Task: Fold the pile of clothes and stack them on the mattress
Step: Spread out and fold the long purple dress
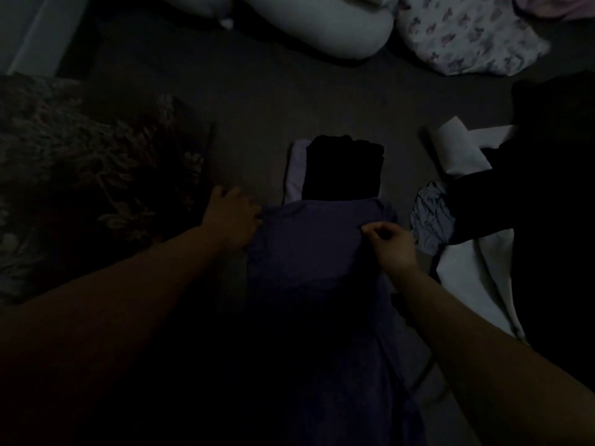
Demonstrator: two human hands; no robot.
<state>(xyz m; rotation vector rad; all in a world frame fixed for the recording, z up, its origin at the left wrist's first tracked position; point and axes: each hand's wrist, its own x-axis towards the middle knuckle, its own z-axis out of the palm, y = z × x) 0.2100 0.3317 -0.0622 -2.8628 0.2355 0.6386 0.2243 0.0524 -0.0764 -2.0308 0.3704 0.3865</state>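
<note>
Left grip (231,217) lies spread on the purple garment (322,268); right grip (391,241) pinches its edge.

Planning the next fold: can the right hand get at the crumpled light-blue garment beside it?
Probably yes. The light-blue garment lies just right of the right hand, uncovered, with nothing between; that hand first must release the purple garment.

Dark purple garment (315,252), black folded piece (343,170) on lilac (296,169), white floral-print pillow (467,37).
</note>
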